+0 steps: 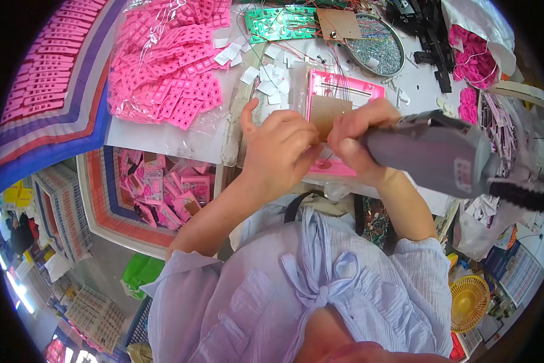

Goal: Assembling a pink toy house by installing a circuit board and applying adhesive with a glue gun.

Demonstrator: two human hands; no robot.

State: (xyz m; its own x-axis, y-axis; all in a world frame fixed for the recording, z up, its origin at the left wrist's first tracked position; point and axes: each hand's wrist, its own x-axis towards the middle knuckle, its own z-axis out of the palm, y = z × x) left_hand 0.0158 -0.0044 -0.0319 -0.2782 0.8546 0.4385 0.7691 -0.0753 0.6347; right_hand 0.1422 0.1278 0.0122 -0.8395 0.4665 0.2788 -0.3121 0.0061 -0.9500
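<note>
A pink plastic casing [349, 85] lies on the table in front of me, with a brown board [329, 115] and thin wires in it. My right hand [362, 142] is wrapped round the front end of a grey electric screwdriver [426, 151], over the casing's right side. The screwdriver's tip is hidden behind my fingers. Beside it, my left hand [284, 145] is at the casing's lower left, its thumb and fingertips pinched together and the little finger raised. Whatever that pinch holds is hidden.
Left of the casing lie small white squares [266, 75] and a clear bag of pink plates [163, 78]. Behind stand green circuit boards [278, 24] and a round metal tray [399, 63] of screws. A box [87, 199] holding pink pieces sits below the table's left edge.
</note>
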